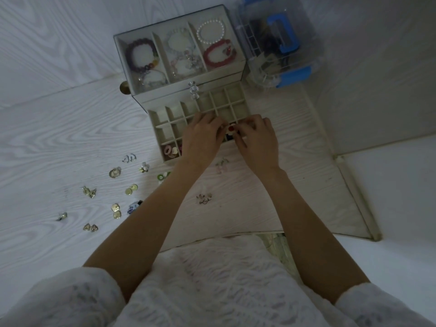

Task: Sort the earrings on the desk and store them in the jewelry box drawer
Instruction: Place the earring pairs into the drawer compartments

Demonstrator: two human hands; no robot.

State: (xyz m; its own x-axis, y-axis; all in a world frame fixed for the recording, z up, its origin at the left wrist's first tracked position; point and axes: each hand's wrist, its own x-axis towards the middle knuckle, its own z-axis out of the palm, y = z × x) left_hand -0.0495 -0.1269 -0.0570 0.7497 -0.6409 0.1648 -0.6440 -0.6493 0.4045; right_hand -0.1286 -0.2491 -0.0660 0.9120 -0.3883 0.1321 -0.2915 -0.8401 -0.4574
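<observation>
White wood-grain table (pixel 59 142) carries cream jewelry box with glass lid (pixel 179 64) at far edge; its gridded drawer (pixel 165 123) is pulled out. Left hand (pixel 203 135) and right hand (pixel 256 138) together pinch small red earring (pixel 231 128) above drawer's near row. Gold earrings (pixel 115 211) lie scattered toward left edge.

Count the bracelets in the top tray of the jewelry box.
About 6, though some overlap: a dark beaded one and a clear one in the left compartment, two tangled pale ones in the middle, and white pearl and red on the right.
</observation>
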